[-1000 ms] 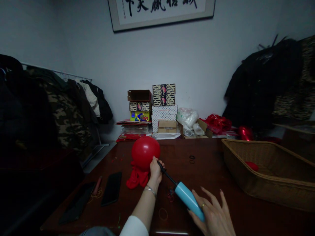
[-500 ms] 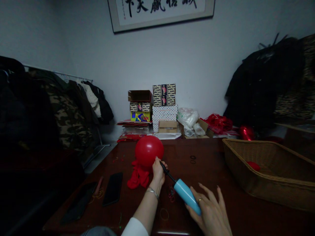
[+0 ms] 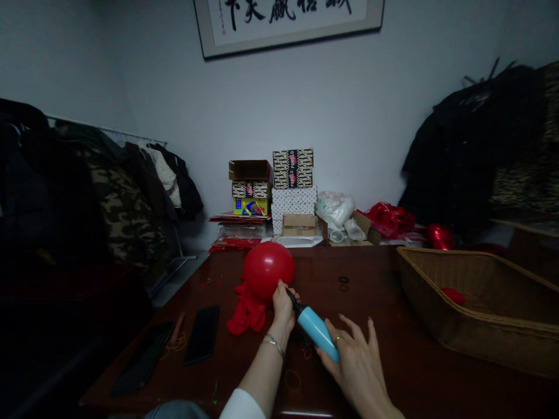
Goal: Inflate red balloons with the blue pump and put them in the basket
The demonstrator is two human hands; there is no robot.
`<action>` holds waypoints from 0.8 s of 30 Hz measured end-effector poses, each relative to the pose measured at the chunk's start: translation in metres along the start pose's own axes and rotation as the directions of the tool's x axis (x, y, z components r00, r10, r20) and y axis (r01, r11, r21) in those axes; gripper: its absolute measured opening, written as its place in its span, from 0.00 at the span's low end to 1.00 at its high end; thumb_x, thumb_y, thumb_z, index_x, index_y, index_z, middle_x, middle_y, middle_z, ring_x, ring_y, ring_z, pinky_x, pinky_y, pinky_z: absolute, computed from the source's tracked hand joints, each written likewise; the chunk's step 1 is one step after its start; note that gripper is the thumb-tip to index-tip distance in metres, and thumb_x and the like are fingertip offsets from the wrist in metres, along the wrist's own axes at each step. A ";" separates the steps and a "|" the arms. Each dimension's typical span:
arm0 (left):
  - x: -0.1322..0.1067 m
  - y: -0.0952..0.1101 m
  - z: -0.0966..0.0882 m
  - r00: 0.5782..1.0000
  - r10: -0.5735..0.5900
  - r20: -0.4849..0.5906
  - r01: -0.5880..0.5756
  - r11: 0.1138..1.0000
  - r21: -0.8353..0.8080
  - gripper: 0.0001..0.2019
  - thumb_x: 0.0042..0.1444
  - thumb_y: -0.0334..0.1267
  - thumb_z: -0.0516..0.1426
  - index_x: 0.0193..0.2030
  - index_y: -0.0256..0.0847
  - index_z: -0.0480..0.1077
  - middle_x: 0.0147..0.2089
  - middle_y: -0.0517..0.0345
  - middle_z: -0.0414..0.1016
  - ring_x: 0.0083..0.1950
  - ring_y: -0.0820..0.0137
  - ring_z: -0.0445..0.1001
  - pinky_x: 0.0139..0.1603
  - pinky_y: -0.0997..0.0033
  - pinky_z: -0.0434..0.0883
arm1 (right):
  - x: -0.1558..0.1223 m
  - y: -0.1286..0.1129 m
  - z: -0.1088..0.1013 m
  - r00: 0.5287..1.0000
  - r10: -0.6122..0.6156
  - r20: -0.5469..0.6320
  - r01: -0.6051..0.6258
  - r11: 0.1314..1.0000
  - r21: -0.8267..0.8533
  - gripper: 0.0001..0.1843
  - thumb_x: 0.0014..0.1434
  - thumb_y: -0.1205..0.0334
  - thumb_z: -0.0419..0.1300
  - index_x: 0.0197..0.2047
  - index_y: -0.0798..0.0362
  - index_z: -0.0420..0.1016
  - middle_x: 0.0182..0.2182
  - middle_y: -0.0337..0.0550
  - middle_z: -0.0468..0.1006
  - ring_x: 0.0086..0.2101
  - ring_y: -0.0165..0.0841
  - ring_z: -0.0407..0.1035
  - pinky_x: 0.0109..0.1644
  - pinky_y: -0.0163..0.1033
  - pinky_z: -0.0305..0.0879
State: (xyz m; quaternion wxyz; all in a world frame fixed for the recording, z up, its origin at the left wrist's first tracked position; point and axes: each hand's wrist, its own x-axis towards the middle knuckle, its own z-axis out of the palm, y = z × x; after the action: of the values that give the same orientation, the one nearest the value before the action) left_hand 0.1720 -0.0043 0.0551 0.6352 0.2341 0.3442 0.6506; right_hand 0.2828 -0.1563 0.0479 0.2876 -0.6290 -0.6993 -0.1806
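A round, inflated red balloon [image 3: 269, 270] sits over the table, in front of my left hand [image 3: 285, 301]. The fingers of that hand are wrapped round the balloon's neck and the black nozzle end of a hand pump; the exact joint between them is hidden. My right hand [image 3: 353, 359] holds the pump's light-blue barrel [image 3: 318, 331] between thumb and palm, its other fingers stretched away. Little of the black rod shows between the barrel and my left hand. Limp red balloons [image 3: 245, 314] lie in a heap just left of the inflated one.
Two dark phones [image 3: 201, 334] and loose rubber bands [image 3: 292, 381] lie on the brown table. A wicker basket [image 3: 463, 314] with a red balloon inside stands at the right. Stacked boxes [image 3: 293, 203] are by the wall, with coats [image 3: 117, 192] hanging at the left.
The blue barrel has slid up and left toward my left hand, covering most of the black rod. My right hand has moved with it. The balloon looks slightly larger.
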 end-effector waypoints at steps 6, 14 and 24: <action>0.006 -0.003 -0.003 1.000 -0.005 0.012 0.005 1.000 -0.001 0.18 0.52 0.54 0.56 0.29 0.42 0.57 0.16 0.68 0.58 0.15 0.77 0.60 0.16 0.78 0.56 | -0.012 0.010 -0.001 0.999 -0.034 -0.007 0.034 0.999 -0.013 0.24 0.55 0.53 0.58 0.54 0.52 0.68 0.41 0.44 0.79 0.51 0.46 0.65 0.63 0.65 0.31; 0.021 0.008 -0.008 0.999 0.031 -0.012 -0.031 0.999 0.015 0.19 0.51 0.55 0.56 0.28 0.41 0.57 0.17 0.67 0.59 0.16 0.77 0.61 0.17 0.78 0.56 | -0.042 0.040 -0.006 0.995 -0.097 -0.031 0.095 0.994 -0.049 0.26 0.56 0.48 0.57 0.56 0.46 0.67 0.41 0.42 0.79 0.50 0.45 0.66 0.62 0.65 0.31; 0.019 0.005 -0.008 0.999 0.031 -0.029 -0.031 0.999 0.018 0.16 0.55 0.51 0.54 0.29 0.41 0.57 0.17 0.67 0.59 0.16 0.77 0.61 0.17 0.78 0.56 | -0.042 0.039 -0.006 0.991 -0.115 -0.067 0.111 0.992 -0.068 0.23 0.56 0.48 0.57 0.52 0.48 0.69 0.40 0.40 0.80 0.50 0.45 0.66 0.63 0.63 0.30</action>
State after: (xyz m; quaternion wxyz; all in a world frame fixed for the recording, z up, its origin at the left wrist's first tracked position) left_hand 0.1609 0.0134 0.0512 0.6179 0.2354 0.3556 0.6606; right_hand 0.3238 -0.1874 0.0220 0.2812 -0.5904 -0.7171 -0.2412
